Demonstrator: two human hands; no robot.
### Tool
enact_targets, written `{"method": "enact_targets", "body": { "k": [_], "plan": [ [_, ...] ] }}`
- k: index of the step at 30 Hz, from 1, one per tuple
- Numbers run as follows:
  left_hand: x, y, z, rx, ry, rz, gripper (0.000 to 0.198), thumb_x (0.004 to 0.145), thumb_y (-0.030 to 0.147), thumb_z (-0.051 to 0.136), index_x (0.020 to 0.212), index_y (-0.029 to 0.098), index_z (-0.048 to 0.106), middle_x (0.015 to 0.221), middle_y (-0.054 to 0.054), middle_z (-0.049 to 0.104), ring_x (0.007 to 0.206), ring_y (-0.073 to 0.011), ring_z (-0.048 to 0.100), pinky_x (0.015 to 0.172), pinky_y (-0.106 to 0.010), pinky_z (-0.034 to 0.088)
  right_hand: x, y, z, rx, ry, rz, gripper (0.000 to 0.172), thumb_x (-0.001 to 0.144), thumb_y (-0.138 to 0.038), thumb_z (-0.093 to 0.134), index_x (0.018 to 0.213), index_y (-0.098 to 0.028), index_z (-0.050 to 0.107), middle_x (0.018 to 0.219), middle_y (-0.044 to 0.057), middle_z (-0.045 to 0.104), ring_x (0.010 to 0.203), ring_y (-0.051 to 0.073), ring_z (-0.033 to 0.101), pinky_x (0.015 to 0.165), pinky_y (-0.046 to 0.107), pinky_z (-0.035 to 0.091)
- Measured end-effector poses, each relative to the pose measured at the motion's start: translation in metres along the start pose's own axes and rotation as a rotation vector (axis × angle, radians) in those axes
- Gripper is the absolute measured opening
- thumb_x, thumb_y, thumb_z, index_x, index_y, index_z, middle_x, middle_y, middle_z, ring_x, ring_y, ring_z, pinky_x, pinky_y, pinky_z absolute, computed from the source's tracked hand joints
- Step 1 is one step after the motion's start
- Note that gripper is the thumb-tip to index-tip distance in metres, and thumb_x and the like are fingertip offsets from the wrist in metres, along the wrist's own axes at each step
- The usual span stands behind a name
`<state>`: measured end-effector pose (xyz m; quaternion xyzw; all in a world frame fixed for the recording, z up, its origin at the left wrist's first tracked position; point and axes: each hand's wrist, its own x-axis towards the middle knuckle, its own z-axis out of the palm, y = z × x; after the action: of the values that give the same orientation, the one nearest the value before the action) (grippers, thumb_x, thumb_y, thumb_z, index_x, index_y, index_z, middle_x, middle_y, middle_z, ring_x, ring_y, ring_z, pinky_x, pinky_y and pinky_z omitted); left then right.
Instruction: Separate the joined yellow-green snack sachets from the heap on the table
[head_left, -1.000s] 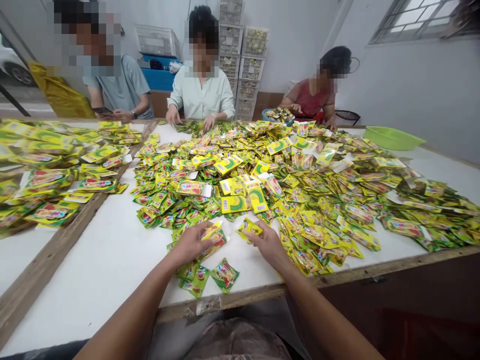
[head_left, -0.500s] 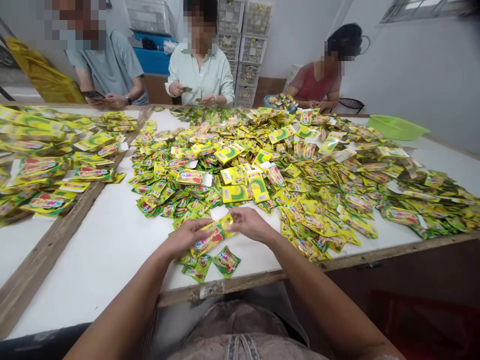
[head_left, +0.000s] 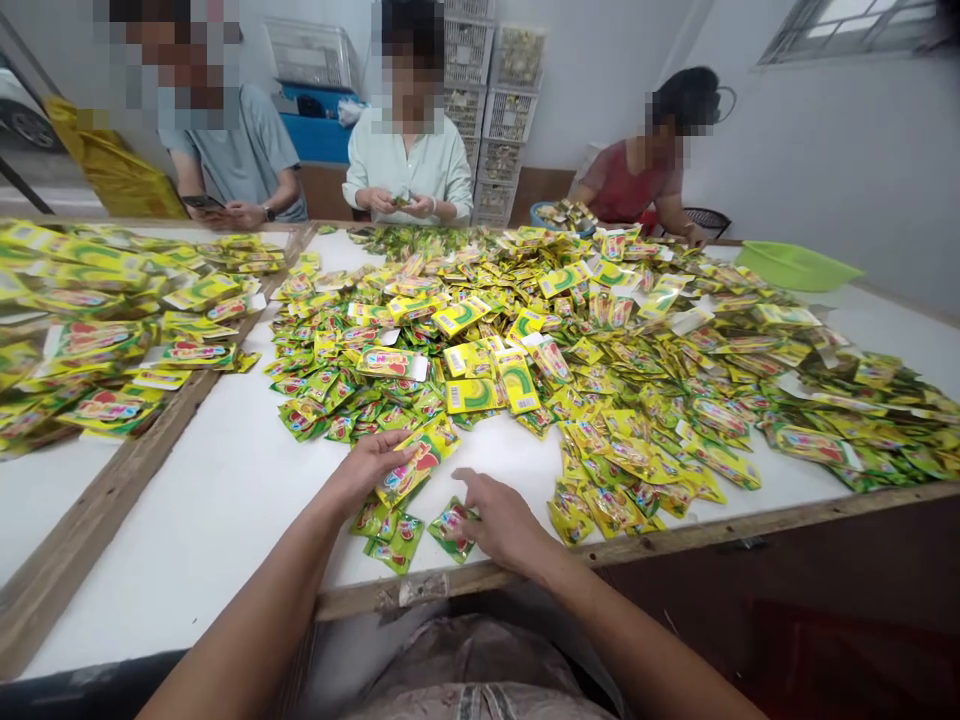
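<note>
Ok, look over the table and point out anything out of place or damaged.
At the left, some packs of the yellow heap lie across the wooden strip on the white tabletop. That looks odd because the strip seems meant to keep two heaps apart. I can make out no clear damage.

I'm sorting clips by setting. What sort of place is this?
Probably a small packing workshop: a wide table heaped with small packets and little boxes, people along its far side, and stacked crates behind.
</note>
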<state>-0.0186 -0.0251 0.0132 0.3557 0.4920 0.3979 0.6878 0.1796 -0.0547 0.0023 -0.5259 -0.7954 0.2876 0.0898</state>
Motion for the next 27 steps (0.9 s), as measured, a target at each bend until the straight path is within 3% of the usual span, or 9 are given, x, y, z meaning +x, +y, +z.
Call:
{"method": "enact_targets", "body": {
  "k": [2, 4, 7, 10, 13, 15, 17, 21, 27],
  "plan": [
    [0.001, -0.001, -0.001, 0.037, 0.025, 0.009, 0.049, 0.056, 0.034, 0.077, 0.100, 0.015, 0.066, 0.083, -0.004, 0.073, 0.066, -0.0177, 0.065, 0.063, -0.028, 0.049, 0.001, 0.001, -0.003, -0.048, -0.033, -0.112, 0.026, 0.069, -0.013, 0.066, 0.093, -0.020, 0.060, 0.089, 0.004, 0.057, 0.081, 0.017, 0.051, 0.065, 0.024, 0.034],
    [0.002, -0.002, -0.002, 0.042, 0.033, 0.008, 0.049, 0.056, 0.034, 0.076, 0.100, 0.014, 0.066, 0.080, -0.004, 0.073, 0.065, -0.0179, 0.065, 0.063, -0.028, 0.048, 0.000, 0.005, -0.004, -0.038, -0.068, -0.188, 0.013, 0.067, -0.013, 0.066, 0.077, -0.019, 0.061, 0.083, 0.003, 0.057, 0.078, 0.016, 0.050, 0.064, 0.024, 0.034],
    [0.004, -0.004, -0.005, 0.033, -0.005, 0.032, 0.045, 0.059, 0.035, 0.074, 0.098, 0.014, 0.067, 0.080, -0.005, 0.073, 0.067, -0.0181, 0.064, 0.062, -0.028, 0.048, 0.000, 0.013, -0.012, 0.214, -0.027, -0.116, 0.010, 0.070, -0.017, 0.062, 0.080, -0.020, 0.061, 0.065, -0.002, 0.055, 0.061, 0.013, 0.047, 0.055, 0.022, 0.035],
    [0.005, -0.006, -0.006, 0.085, -0.020, 0.083, 0.041, 0.062, 0.036, 0.073, 0.097, 0.015, 0.068, 0.082, -0.005, 0.072, 0.068, -0.0176, 0.064, 0.062, -0.026, 0.047, 0.011, 0.018, -0.025, 0.636, 0.161, 0.035, 0.018, 0.075, -0.032, 0.060, 0.088, -0.021, 0.057, 0.061, -0.004, 0.053, 0.053, 0.011, 0.047, 0.049, 0.022, 0.037],
    [0.004, -0.008, -0.002, 0.110, -0.053, 0.102, 0.040, 0.064, 0.038, 0.071, 0.097, 0.016, 0.067, 0.083, -0.004, 0.072, 0.071, -0.0177, 0.063, 0.065, -0.026, 0.047, 0.032, 0.013, -0.031, 0.977, 0.414, 0.101, 0.034, 0.063, -0.043, 0.070, 0.078, -0.021, 0.049, 0.068, -0.003, 0.052, 0.058, 0.012, 0.051, 0.050, 0.024, 0.044],
    [0.003, -0.009, 0.001, 0.096, -0.063, 0.118, 0.043, 0.064, 0.039, 0.071, 0.100, 0.017, 0.066, 0.088, -0.004, 0.072, 0.075, -0.0183, 0.063, 0.068, -0.028, 0.047, 0.046, 0.007, -0.027, 1.076, 0.493, 0.092, 0.041, 0.055, -0.044, 0.075, 0.073, -0.021, 0.046, 0.068, -0.004, 0.049, 0.060, 0.012, 0.050, 0.053, 0.025, 0.045],
    [0.002, -0.008, 0.004, 0.101, -0.049, 0.162, 0.046, 0.063, 0.040, 0.071, 0.103, 0.017, 0.065, 0.093, -0.004, 0.071, 0.078, -0.0193, 0.062, 0.071, -0.029, 0.047, 0.055, 0.001, -0.019, 1.049, 0.513, 0.069, 0.042, 0.054, -0.045, 0.075, 0.068, -0.021, 0.044, 0.063, -0.005, 0.045, 0.058, 0.011, 0.046, 0.054, 0.025, 0.043],
    [0.001, -0.007, 0.004, 0.188, -0.039, 0.247, 0.041, 0.066, 0.042, 0.068, 0.098, 0.016, 0.066, 0.091, -0.003, 0.070, 0.078, -0.0180, 0.060, 0.071, -0.027, 0.044, 0.053, 0.001, -0.014, 0.747, 0.551, 0.006, 0.035, 0.063, -0.041, 0.070, 0.061, -0.020, 0.042, 0.058, -0.006, 0.039, 0.054, 0.010, 0.036, 0.052, 0.023, 0.033],
    [0.001, -0.010, 0.003, 0.314, -0.050, 0.255, 0.041, 0.073, 0.042, 0.062, 0.104, 0.015, 0.065, 0.087, -0.003, 0.070, 0.073, -0.0169, 0.059, 0.068, -0.026, 0.043, 0.047, 0.006, -0.035, 0.754, 0.285, -0.046, 0.036, 0.058, -0.039, 0.072, 0.056, -0.020, 0.041, 0.054, -0.007, 0.037, 0.052, 0.009, 0.035, 0.049, 0.022, 0.028]
  ]
}}
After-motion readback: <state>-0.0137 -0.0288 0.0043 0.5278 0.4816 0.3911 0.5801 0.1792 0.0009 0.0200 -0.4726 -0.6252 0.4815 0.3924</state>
